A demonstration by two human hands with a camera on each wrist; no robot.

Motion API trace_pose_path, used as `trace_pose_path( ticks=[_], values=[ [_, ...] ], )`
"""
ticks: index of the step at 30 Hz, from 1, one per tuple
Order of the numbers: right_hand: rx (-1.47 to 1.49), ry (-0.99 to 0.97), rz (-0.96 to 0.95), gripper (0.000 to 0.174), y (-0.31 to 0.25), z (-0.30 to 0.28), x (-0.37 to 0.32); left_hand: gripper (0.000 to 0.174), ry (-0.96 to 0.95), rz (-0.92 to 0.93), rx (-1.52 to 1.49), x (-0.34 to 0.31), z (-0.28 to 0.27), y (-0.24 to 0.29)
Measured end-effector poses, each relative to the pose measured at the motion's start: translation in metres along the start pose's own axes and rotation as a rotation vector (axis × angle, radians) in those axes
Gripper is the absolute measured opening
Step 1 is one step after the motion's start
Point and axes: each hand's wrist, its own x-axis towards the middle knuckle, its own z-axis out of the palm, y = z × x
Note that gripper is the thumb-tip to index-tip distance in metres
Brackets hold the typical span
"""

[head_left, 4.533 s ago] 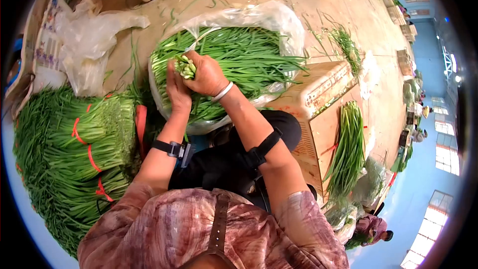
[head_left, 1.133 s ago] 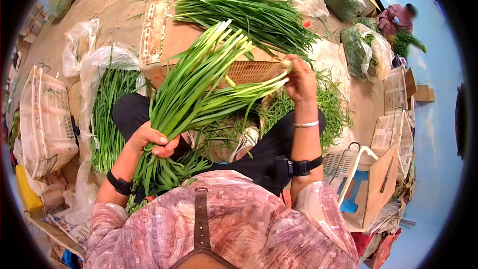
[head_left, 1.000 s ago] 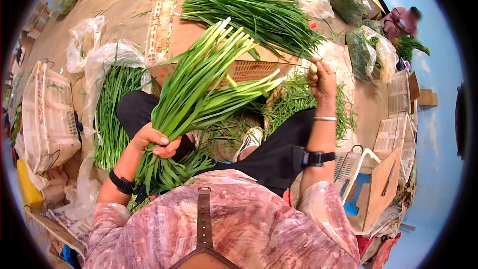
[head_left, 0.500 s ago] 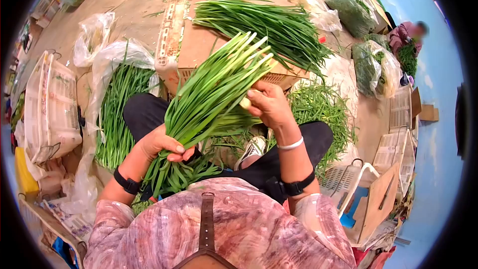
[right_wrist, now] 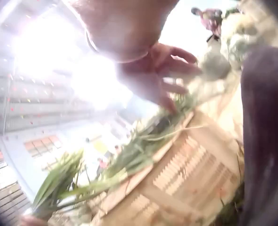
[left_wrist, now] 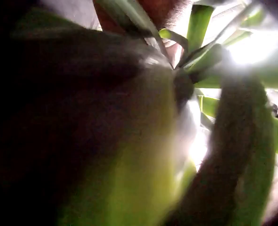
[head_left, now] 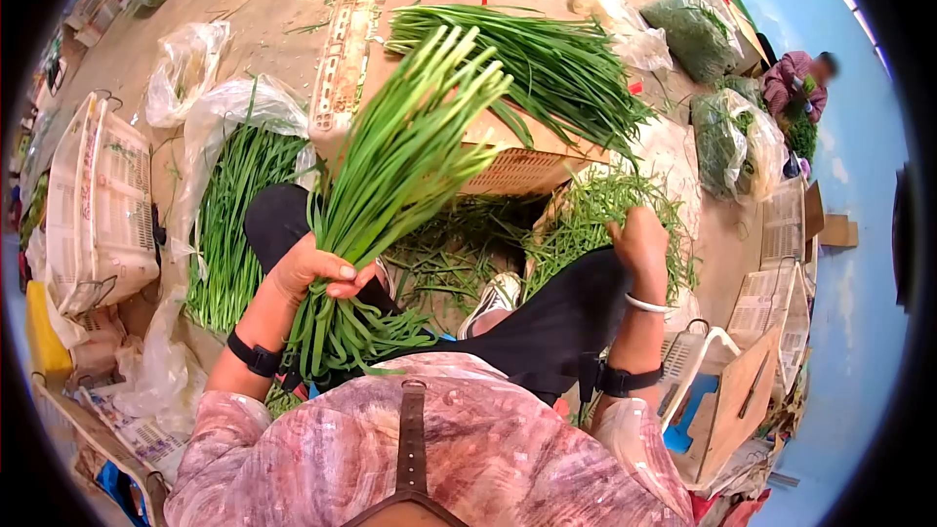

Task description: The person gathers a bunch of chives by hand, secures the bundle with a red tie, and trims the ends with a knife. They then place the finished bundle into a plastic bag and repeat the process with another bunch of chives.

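Note:
My left hand (head_left: pixel 312 271) grips a thick bunch of garlic chives (head_left: pixel 405 146) around its leafy part in the head view. Pale stem ends fan out away from me, and leaf tips hang below the fist over my lap. Close, dark leaves fill most of the left wrist view. My right hand (head_left: pixel 641 246) is off to the right, over a heap of loose green trimmings (head_left: pixel 605 224). Its fingers (right_wrist: pixel 176 87) are spread in the right wrist view, with nothing seen between them.
More chives (head_left: pixel 527 63) lie on cardboard atop an upturned plastic crate (head_left: pixel 342 68) ahead. At left, a clear plastic bag (head_left: pixel 200 156) holds chives beside a white crate (head_left: pixel 102 205). Stuffed bags (head_left: pixel 717 141) and a seated person (head_left: pixel 795 83) are at far right.
The earliest frame shows both hands at the bagged chives. Since half a second ago, my right hand has left the bunch, moving right; the left has tipped the bunch more upright.

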Motion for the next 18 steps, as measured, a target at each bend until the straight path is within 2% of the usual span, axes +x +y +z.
trace_pose_path(
  ticks=[2, 4, 6, 8, 9, 10, 12, 13, 14, 16, 17, 18],
  values=[
    [1.102, 0.054, 0.061, 0.04, -0.04, -0.019, 0.01, 0.034, 0.019, -0.042, 0.095, 0.003, 0.011, 0.004],
    [1.672, -0.028, 0.12, 0.045, -0.094, -0.041, 0.015, 0.038, -0.01, -0.107, 0.116, 0.008, 0.011, -0.001],
    [1.82, -0.133, 0.018, 0.048, -0.114, -0.016, 0.042, 0.04, 0.06, -0.083, 0.295, 0.017, 0.023, -0.002],
    [1.772, -0.228, 0.0, 0.05, -0.115, -0.003, 0.052, 0.044, 0.085, -0.061, 0.413, 0.017, 0.024, 0.003],
    [1.987, -0.13, -0.057, 0.047, -0.121, -0.015, 0.039, 0.044, 0.187, 0.005, 0.484, 0.013, 0.036, 0.017],
    [2.053, -0.04, -0.137, 0.039, -0.13, -0.049, 0.015, 0.044, 0.301, 0.065, 0.544, 0.007, 0.042, 0.022],
    [2.052, 0.147, -0.117, 0.039, -0.139, -0.058, -0.004, 0.039, 0.328, 0.084, 0.58, 0.005, 0.028, 0.031],
    [1.971, -0.095, -0.132, 0.039, -0.116, -0.026, 0.012, 0.038, 0.345, 0.079, 0.579, 0.006, 0.021, 0.027],
    [1.808, -0.148, 0.033, 0.035, -0.105, 0.011, 0.024, 0.038, 0.351, 0.087, 0.588, 0.012, 0.015, 0.027],
    [1.955, -0.167, -0.035, 0.032, -0.107, 0.003, 0.005, 0.035, 0.365, 0.053, 0.567, 0.004, 0.022, 0.031],
    [1.884, -0.069, 0.012, 0.031, -0.112, 0.0, -0.002, 0.033, 0.364, 0.044, 0.555, -0.002, 0.019, 0.033],
    [1.753, -0.069, 0.082, 0.032, -0.116, 0.002, -0.003, 0.034, 0.366, 0.008, 0.549, -0.006, 0.009, 0.03]
  ],
)
